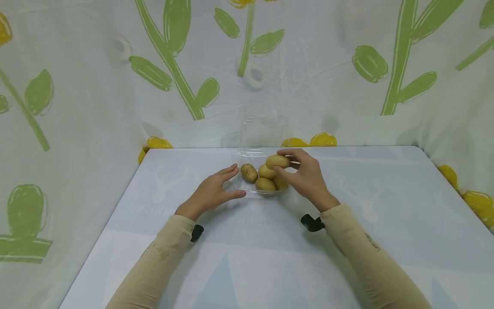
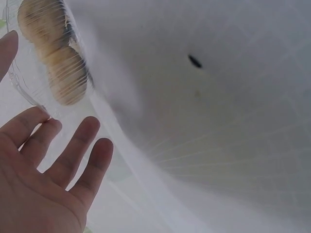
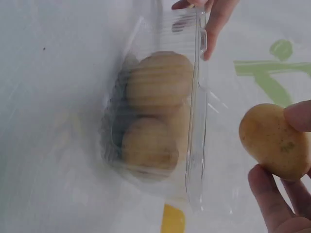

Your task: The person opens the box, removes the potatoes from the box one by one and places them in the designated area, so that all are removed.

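Note:
A clear plastic clamshell box (image 3: 193, 141) stands on the table with several potatoes (image 1: 265, 184) inside. Its transparent lid (image 1: 264, 131) is raised at the back. My right hand (image 1: 308, 177) pinches a smooth yellowish potato (image 1: 278, 162) between thumb and fingers, above the box's right part. In the right wrist view this potato (image 3: 273, 141) is apart from the box wall. At the box's left side is my left hand (image 1: 214, 191), thumb and fingers spread, holding nothing. The left wrist view shows its fingertips close to the rim; whether they touch it I cannot tell.
The pale table (image 1: 247, 266) has a faint printed pattern and reaches back to a white curtain (image 1: 308, 86) with green plants and yellow flowers. Dark wrist devices (image 1: 312, 223) sit beneath both sleeves.

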The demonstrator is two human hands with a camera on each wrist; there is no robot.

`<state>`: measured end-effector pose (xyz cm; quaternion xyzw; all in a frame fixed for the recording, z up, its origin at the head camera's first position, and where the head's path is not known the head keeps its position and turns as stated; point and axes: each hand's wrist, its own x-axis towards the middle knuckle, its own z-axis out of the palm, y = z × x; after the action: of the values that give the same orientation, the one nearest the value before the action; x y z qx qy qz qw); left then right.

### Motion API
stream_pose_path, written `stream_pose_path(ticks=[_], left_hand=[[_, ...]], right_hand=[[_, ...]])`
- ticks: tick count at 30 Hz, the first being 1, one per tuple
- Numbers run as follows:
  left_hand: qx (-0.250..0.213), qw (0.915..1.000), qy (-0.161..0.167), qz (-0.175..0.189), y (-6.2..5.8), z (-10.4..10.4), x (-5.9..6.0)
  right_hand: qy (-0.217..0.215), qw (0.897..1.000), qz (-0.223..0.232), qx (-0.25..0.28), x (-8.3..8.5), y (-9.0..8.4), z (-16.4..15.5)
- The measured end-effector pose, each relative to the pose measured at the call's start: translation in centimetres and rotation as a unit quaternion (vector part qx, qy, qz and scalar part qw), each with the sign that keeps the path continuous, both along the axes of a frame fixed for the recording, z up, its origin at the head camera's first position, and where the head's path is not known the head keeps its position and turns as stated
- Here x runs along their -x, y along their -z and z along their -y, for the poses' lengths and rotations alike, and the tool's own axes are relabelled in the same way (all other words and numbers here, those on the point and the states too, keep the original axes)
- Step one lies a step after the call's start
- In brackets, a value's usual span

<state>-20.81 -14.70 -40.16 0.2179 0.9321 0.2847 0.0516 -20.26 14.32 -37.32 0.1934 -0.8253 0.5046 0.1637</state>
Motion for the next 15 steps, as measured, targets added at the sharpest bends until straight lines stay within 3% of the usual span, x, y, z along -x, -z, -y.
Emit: stream_pose_path(ticks=[7,15], left_hand=[[0.007,1.0,-0.001,0.0,-0.1,0.1,0.1],[0.009,0.9999,0.004,0.004,-0.3,0.0,0.1]], right_hand=[[0.016,0.998,-0.058,0.007,0.0,0.2,-1.3],[0.042,0.997,-0.067,0.005,-1.1,-0.5,-2.4]])
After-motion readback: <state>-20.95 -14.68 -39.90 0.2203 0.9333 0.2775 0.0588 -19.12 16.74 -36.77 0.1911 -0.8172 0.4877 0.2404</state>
